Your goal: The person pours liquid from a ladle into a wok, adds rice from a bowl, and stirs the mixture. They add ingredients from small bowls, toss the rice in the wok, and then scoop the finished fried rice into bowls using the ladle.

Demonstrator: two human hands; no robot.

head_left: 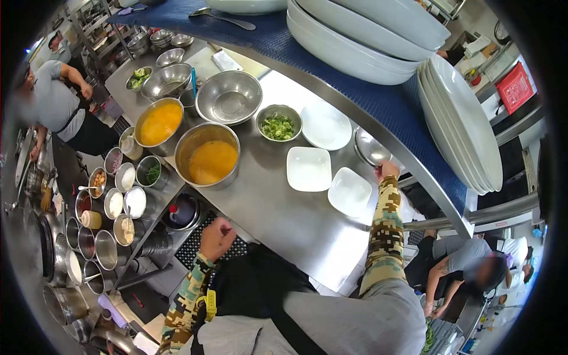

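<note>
My right hand [387,170] reaches under the edge of the raised shelf, its fingers closed at the rim of a shiny metal bowl [373,148]. The shelf hides part of that bowl. Near my waist, in front of the counter, my left hand [217,238] is loosely curled, and nothing shows in it. Two square white bowls [309,169] stand on the counter to the left of my right hand, beside a round white plate [326,126]. Next to the plate sits a metal bowl of chopped greens [278,125].
Two deep pots of orange liquid [211,161] and an empty steel bowl [229,96] stand on the counter's left. Ingredient tins [135,201] crowd the lower left. Stacked white dishes [355,41] fill the blue-lined shelf [266,35] overhead. Co-workers stand at left [53,100] and right [464,266].
</note>
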